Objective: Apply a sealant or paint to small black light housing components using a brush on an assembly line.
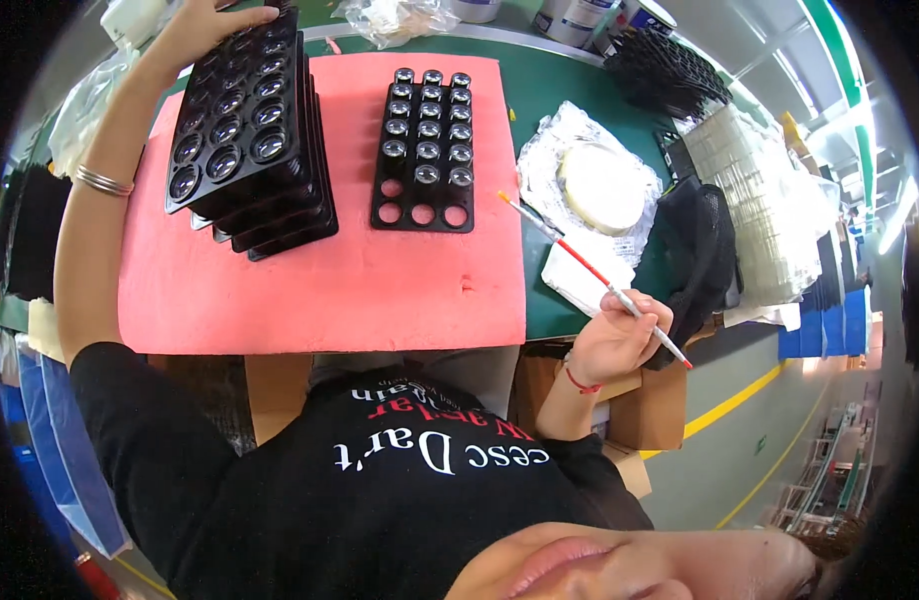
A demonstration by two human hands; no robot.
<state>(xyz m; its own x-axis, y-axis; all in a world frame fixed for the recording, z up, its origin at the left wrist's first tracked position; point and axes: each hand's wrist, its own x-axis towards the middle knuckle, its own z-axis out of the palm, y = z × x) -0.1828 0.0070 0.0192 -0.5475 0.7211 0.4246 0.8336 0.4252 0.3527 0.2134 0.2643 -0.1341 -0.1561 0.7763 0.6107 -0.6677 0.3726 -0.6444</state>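
My left hand (205, 30) reaches to the far end of a stack of black plastic trays (248, 192). Its fingers grip the far edge of the top tray, and the picture's upper rim cuts off part of the hand. Round clear lenses sit in that tray's holes. Between the fingers of my right hand (620, 335) is a thin paintbrush (586, 262) with a red and silver handle, its tip pointing far left. Flat to the right of the stack lies a smaller black lens rack (408, 200). Lenses fill most of its holes; several at the near end hold none.
A pink foam mat (380, 300) lies under the trays on a green table (540, 75). To its right, a pale round disc (602, 190) rests on crumpled wrap beside a white cloth (585, 280). Clear trays (750, 190) and black trays (670, 75) are piled farther right. Cans (572, 18) stand behind.
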